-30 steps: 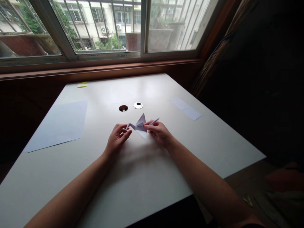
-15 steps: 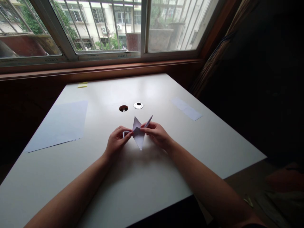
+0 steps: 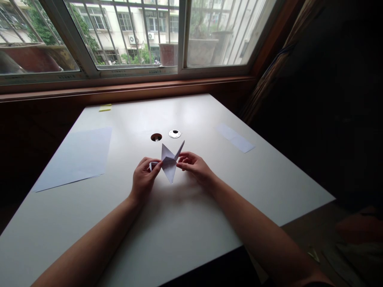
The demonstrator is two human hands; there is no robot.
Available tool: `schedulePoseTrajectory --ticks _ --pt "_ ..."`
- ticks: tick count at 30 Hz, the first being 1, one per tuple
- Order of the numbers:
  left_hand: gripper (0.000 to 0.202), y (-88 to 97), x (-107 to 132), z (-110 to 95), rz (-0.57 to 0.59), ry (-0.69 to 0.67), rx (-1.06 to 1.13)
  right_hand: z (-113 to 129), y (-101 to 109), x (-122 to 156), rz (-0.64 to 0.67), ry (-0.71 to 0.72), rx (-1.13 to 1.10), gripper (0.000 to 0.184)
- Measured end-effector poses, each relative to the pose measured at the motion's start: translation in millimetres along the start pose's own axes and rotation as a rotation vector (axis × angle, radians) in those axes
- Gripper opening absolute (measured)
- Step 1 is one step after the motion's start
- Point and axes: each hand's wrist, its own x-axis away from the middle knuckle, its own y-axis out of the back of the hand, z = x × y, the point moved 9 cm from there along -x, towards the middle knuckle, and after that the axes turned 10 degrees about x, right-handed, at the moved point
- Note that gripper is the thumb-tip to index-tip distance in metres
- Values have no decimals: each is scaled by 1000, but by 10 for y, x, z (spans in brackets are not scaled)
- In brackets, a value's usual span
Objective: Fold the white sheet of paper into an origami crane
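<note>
A white origami paper crane (image 3: 169, 168) is held up over the table, its two wings spread and a narrow pointed end sticking up to the right. My left hand (image 3: 144, 174) pinches it between thumb and fingers at the left side, where another folded point bends down by the fingers. Just right of the crane is my right hand (image 3: 194, 167), its thumb and fingers apart and the tips close to the paper. Whether those tips still touch the paper is hard to make out.
The white table (image 3: 185, 223) carries large paper sheets (image 3: 74, 157) on the left, a paper strip (image 3: 235, 137) on the right and yellow sticky notes (image 3: 105, 107) at the far left. A round hole (image 3: 156, 137) and its metal cover (image 3: 174, 134) are beyond my hands.
The crane has shifted slightly left and up with my left hand. My right hand has loosened from its pinch on the crane, and its fingers have spread.
</note>
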Motion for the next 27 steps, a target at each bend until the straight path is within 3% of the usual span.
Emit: schedulePoseTrajectory --ticks 7,12,16,21,27 --pt "16 -32 -6 27 51 -4 -18 9 -39 15 32 -7 -12 35" --pt "18 -39 -17 -2 56 -2 -1 58 -35 8 17 82 15 33" --pt "21 -53 -32 65 47 46 100 94 48 2 -66 132 126 27" --pt "44 12 -46 279 -19 145 232 74 268 -14 -242 141 161 25" --pt "38 73 -41 381 -58 196 259 -39 512 -29 -415 96 87 28"
